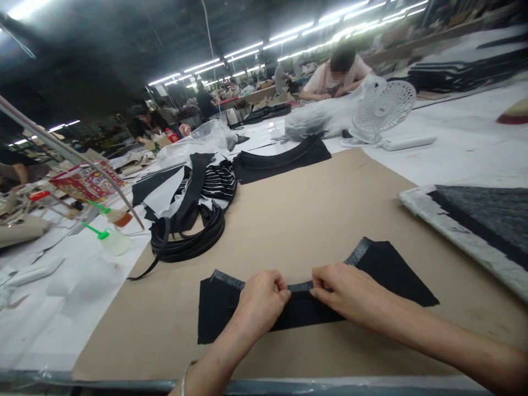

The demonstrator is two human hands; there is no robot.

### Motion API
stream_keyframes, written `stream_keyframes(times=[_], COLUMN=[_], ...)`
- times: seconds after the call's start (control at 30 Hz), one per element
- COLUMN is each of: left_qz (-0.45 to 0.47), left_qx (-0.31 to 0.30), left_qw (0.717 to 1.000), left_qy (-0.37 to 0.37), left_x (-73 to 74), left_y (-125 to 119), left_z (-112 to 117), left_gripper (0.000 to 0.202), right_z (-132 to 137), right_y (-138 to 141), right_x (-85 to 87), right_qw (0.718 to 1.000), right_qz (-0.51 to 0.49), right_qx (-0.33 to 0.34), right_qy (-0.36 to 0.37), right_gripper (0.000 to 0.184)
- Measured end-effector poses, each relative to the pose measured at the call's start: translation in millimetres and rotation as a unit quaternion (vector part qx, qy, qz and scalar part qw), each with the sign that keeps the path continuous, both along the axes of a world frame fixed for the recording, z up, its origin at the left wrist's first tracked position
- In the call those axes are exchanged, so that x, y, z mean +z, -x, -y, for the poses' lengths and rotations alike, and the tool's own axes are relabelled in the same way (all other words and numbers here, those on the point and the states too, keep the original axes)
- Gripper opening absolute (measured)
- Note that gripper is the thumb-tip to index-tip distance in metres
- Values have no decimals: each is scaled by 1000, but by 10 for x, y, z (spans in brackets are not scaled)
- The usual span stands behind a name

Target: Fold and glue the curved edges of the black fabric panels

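My left hand (264, 300) and right hand (348, 291), close together, both pinch grey edge of black curved fabric piece (391, 272). Best, I judge: keep fold even, piece flat on brown paper-covered counter (313, 220).

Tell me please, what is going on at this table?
A person is working on a curved black fabric piece that lies flat on brown paper. The left hand and the right hand both pinch its grey upper edge, close together near the middle. A coil of black strips lies to the left, and a white fan stands farther back, where other people sit.
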State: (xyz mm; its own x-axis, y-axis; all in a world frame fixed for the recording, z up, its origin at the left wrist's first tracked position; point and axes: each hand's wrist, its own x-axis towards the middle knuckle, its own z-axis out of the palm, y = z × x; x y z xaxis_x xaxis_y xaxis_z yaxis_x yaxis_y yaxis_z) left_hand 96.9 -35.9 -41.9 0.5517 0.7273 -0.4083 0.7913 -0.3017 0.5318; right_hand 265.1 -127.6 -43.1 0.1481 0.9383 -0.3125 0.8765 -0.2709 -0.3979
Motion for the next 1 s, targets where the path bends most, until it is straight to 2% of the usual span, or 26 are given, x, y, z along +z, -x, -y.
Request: stream_keyframes(times=[0.3, 0.7, 1.0], left_qz=[-10, -14, -14], left_qx=[11, 37, 42], left_qw=[1000, 999, 999], left_qy=[-11, -12, -13], left_x=[6, -63, -42], left_y=[4, -22, -41], left_z=[44, 42, 45], left_gripper=[9, 10, 11], right_z=[3, -35, -59], right_y=[5, 8, 21], right_x=[36, 58, 80], right_qw=[1000, 1000, 1000], right_qz=[-6, -7, -1], right_qx=[-3, -4, -1], right_qy=[6, 16, 16], right_gripper=[18, 19, 21])
